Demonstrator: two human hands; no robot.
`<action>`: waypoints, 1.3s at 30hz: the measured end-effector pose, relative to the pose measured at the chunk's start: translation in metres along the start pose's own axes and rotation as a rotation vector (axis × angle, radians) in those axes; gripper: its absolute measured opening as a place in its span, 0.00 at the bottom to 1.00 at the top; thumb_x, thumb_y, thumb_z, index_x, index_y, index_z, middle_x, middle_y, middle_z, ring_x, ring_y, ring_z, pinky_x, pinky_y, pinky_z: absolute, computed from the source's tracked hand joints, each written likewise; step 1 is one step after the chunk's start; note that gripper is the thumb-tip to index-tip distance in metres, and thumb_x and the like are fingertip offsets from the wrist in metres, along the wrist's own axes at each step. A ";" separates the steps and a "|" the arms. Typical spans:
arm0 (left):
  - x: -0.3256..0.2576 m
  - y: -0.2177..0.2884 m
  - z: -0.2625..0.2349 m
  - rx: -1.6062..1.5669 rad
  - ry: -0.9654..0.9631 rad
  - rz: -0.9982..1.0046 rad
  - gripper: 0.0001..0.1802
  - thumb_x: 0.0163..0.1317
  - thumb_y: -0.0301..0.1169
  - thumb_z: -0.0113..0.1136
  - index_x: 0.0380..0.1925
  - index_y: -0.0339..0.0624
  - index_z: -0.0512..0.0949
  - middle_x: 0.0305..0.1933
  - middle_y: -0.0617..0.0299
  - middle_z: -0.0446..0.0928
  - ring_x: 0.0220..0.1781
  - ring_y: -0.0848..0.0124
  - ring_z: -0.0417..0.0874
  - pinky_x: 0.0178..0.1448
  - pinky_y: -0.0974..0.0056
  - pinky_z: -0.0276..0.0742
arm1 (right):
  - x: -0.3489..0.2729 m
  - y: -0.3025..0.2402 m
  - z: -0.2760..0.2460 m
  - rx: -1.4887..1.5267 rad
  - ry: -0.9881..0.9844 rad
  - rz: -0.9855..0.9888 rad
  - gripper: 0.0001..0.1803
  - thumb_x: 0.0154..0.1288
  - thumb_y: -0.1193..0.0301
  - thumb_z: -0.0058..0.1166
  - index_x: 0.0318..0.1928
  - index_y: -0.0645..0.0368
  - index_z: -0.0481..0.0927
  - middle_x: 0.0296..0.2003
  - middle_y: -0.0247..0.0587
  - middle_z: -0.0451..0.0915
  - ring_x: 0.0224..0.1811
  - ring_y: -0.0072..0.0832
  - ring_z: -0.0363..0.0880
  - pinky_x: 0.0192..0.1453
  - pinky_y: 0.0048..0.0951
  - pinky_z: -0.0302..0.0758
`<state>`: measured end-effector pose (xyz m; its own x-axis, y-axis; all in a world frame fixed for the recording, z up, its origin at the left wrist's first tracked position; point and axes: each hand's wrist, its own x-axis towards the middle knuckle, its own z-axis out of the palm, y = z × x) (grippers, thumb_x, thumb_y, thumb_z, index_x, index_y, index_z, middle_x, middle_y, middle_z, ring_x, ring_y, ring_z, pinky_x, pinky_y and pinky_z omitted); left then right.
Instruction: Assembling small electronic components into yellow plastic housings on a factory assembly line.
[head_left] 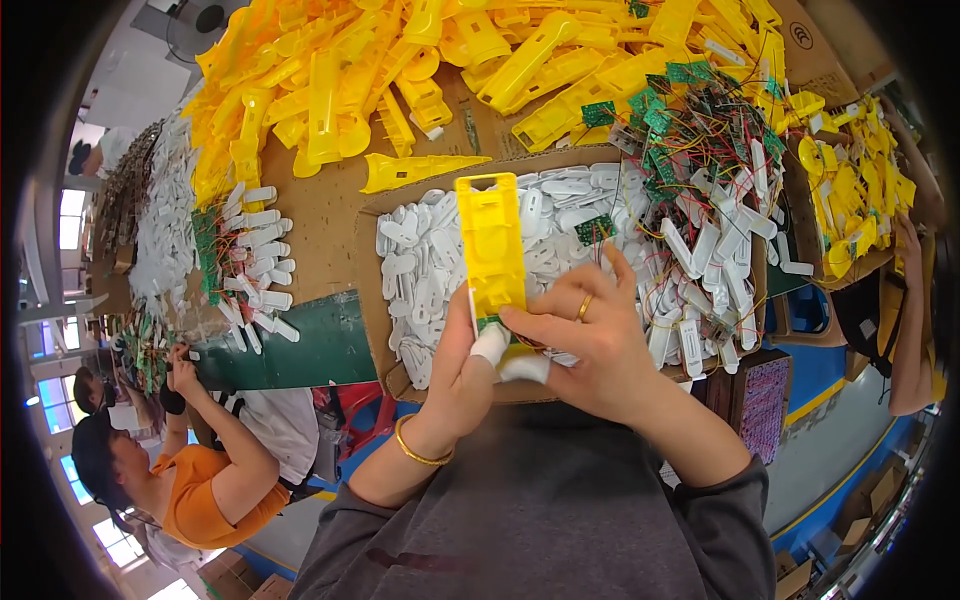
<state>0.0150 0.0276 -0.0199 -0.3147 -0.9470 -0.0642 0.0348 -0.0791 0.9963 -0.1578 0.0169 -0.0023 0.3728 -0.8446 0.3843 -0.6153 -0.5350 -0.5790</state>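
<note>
1. Cardboard sheets cover a long worktable (320, 215) in a workshop; other people work along its left edge and at its right end.
2. Held upright between both hands over the table's near edge is a long yellow moulded plastic housing (490, 240) with a slot near its top.
3. Left hand (462, 375), with white finger cots and a gold bangle on its wrist, clasps the housing's lower end from the left and below.
4. Right hand (585, 335), wearing a ring, pinches a small green circuit board (489, 322) against the housing's lower part.
5. Doing this well likely means keeping the left grip steady, seating the board flat and keeping the thin wires from being pinched.
6. Just behind the hands, a shallow cardboard tray (368, 290) holds flat white plastic tabs (420, 270) on its left side, and green boards with red and yellow wires (690, 130) mixed with white pieces on its right.
7. Loose yellow housings (400, 60) lie heaped along the far edge.
8. At the right end, a second cardboard box (800, 215) holds small yellow parts.
</note>
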 end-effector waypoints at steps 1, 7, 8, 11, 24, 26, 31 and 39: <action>0.001 0.001 0.001 -0.082 0.045 -0.049 0.21 0.64 0.23 0.34 0.58 0.36 0.54 0.53 0.51 0.66 0.45 0.68 0.76 0.50 0.65 0.72 | 0.000 0.001 -0.008 0.165 -0.085 0.067 0.28 0.38 0.72 0.68 0.46 0.49 0.78 0.36 0.33 0.78 0.40 0.30 0.74 0.61 0.40 0.58; 0.001 0.023 0.008 -0.274 0.101 -0.081 0.20 0.63 0.25 0.35 0.56 0.36 0.54 0.51 0.50 0.68 0.43 0.68 0.76 0.47 0.64 0.74 | 0.006 0.014 -0.034 -0.122 0.050 0.181 0.31 0.45 0.69 0.66 0.53 0.63 0.73 0.49 0.47 0.75 0.53 0.43 0.70 0.57 0.36 0.65; 0.000 0.024 0.010 -0.300 0.033 -0.108 0.21 0.63 0.26 0.36 0.57 0.36 0.54 0.51 0.50 0.68 0.43 0.67 0.76 0.46 0.64 0.75 | 0.009 0.011 -0.030 -0.125 0.054 0.183 0.31 0.45 0.69 0.66 0.53 0.63 0.73 0.49 0.47 0.75 0.53 0.43 0.70 0.57 0.36 0.65; -0.002 0.026 0.012 -0.202 -0.046 -0.037 0.26 0.62 0.28 0.38 0.61 0.35 0.50 0.51 0.51 0.68 0.48 0.67 0.74 0.51 0.64 0.72 | 0.018 0.005 -0.025 0.613 -0.385 0.270 0.20 0.52 0.75 0.60 0.48 0.65 0.76 0.40 0.38 0.78 0.45 0.28 0.76 0.49 0.29 0.71; -0.006 0.009 0.007 0.390 -0.038 0.094 0.26 0.58 0.24 0.44 0.56 0.29 0.54 0.45 0.45 0.71 0.47 0.56 0.76 0.52 0.60 0.69 | -0.005 -0.005 0.015 1.389 -0.041 0.586 0.16 0.59 0.76 0.56 0.48 0.66 0.74 0.39 0.37 0.79 0.39 0.20 0.78 0.44 0.22 0.75; -0.003 0.008 0.007 0.435 -0.045 0.101 0.25 0.59 0.24 0.43 0.56 0.29 0.54 0.46 0.46 0.71 0.46 0.58 0.76 0.52 0.61 0.69 | -0.005 -0.004 0.017 1.364 -0.047 0.595 0.17 0.59 0.76 0.56 0.49 0.66 0.73 0.40 0.37 0.79 0.40 0.20 0.78 0.44 0.23 0.75; 0.006 0.016 0.009 -0.192 -0.003 -0.037 0.24 0.60 0.24 0.37 0.58 0.33 0.54 0.47 0.53 0.70 0.46 0.68 0.74 0.52 0.65 0.70 | 0.003 -0.008 0.009 1.176 -0.118 0.614 0.21 0.56 0.75 0.59 0.51 0.64 0.72 0.38 0.35 0.79 0.41 0.24 0.78 0.44 0.24 0.76; 0.000 0.023 0.022 -0.236 0.135 -0.098 0.28 0.58 0.27 0.38 0.61 0.36 0.53 0.52 0.54 0.67 0.53 0.69 0.71 0.57 0.66 0.66 | -0.004 -0.019 0.014 0.029 0.353 -0.058 0.22 0.37 0.78 0.65 0.40 0.62 0.80 0.28 0.37 0.75 0.25 0.29 0.75 0.27 0.25 0.72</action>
<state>-0.0048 0.0320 0.0047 -0.1988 -0.9629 -0.1824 0.2351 -0.2276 0.9449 -0.1380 0.0303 -0.0036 0.1402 -0.7565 0.6388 -0.5784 -0.5862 -0.5673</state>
